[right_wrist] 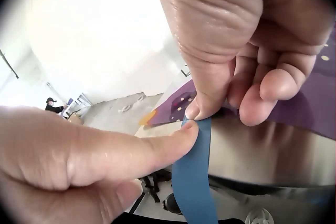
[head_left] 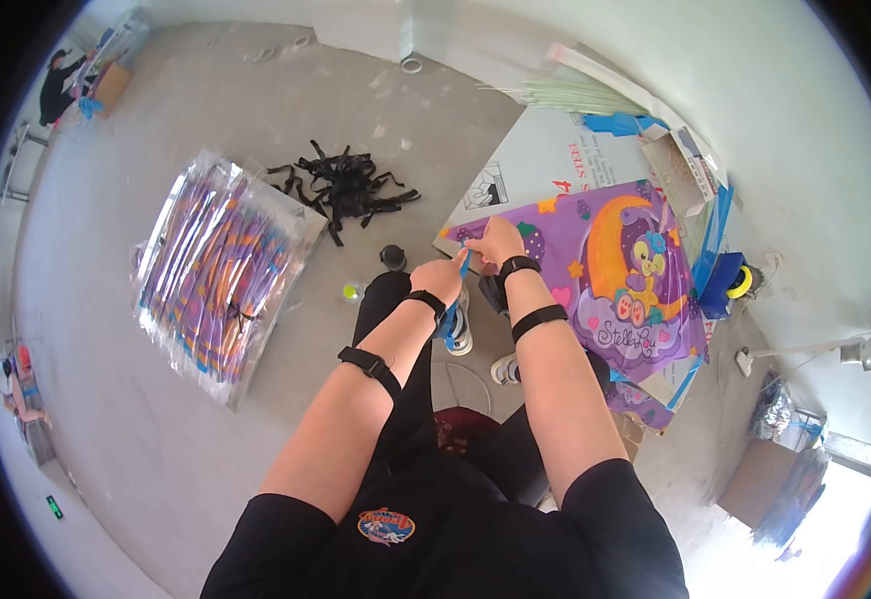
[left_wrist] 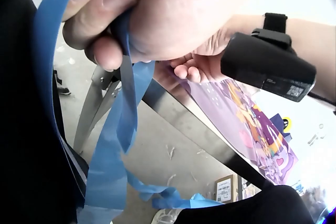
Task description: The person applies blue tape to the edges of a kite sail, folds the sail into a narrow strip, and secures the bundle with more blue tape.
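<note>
My left hand (head_left: 438, 280) holds a strip of blue tape (left_wrist: 105, 182), which loops over its curled fingers and hangs down in long twisted ends. Its index fingertip lies on the tape at the edge of the metal-sided work surface (right_wrist: 252, 155). The right hand (right_wrist: 236, 40) comes in from above, its thumb tip pressing the tape's upper end right beside that fingertip. Its other fingers curl loosely over a purple printed sheet (head_left: 595, 270). The sheet bears a moon and a cartoon figure and lies on the surface, its pointed corner close to both hands.
On the floor to the left lies a stack of plastic-wrapped printed sheets (head_left: 221, 275), with tangled black straps (head_left: 348, 188) beyond. A blue tape dispenser (head_left: 723, 285) stands by the sheet's right side. An open box (head_left: 677, 170) lies behind it. A person (head_left: 56, 88) is far off.
</note>
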The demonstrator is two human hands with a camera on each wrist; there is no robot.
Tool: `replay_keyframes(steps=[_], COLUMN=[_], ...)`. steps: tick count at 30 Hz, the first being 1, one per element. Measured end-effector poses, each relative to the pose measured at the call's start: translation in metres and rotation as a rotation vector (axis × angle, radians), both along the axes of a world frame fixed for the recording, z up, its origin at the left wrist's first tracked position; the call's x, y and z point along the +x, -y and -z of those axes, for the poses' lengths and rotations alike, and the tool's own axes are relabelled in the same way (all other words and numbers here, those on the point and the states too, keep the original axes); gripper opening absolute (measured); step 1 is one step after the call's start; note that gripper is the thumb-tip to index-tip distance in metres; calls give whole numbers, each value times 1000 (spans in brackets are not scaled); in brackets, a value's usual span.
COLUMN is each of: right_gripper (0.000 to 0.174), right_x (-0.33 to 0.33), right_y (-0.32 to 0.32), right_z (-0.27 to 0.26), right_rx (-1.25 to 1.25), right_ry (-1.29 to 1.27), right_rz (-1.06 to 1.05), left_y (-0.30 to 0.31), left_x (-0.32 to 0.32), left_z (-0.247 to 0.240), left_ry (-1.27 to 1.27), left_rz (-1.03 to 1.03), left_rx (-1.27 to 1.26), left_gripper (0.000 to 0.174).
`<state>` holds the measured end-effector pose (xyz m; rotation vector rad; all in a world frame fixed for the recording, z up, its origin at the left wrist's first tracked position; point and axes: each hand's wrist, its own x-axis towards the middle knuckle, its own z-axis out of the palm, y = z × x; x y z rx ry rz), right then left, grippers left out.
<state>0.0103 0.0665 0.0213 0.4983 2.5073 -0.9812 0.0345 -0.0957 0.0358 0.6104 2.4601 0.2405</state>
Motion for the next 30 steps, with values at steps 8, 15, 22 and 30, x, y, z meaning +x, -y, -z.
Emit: replay_keyframes(steps=[8, 15, 22, 30], right_gripper=[39, 33, 43, 12], right_x=[29, 112, 229, 370], right_y=[13, 14, 41, -20], right_z=[14, -39, -141, -232], right_rx=[-10, -680, -1071, -1012], right_ry=[-296, -446, -425, -353], right_rz=[208, 445, 142, 224], left_y=[4, -13, -32, -32], left_x=[-11, 32, 83, 38], left_z=[20, -78, -246, -268], left_ry=[17, -345, 320, 316], left_rz=[99, -218, -618, -805], left_rx=[-54, 730, 1414, 1703], left_gripper=[64, 44, 39, 31])
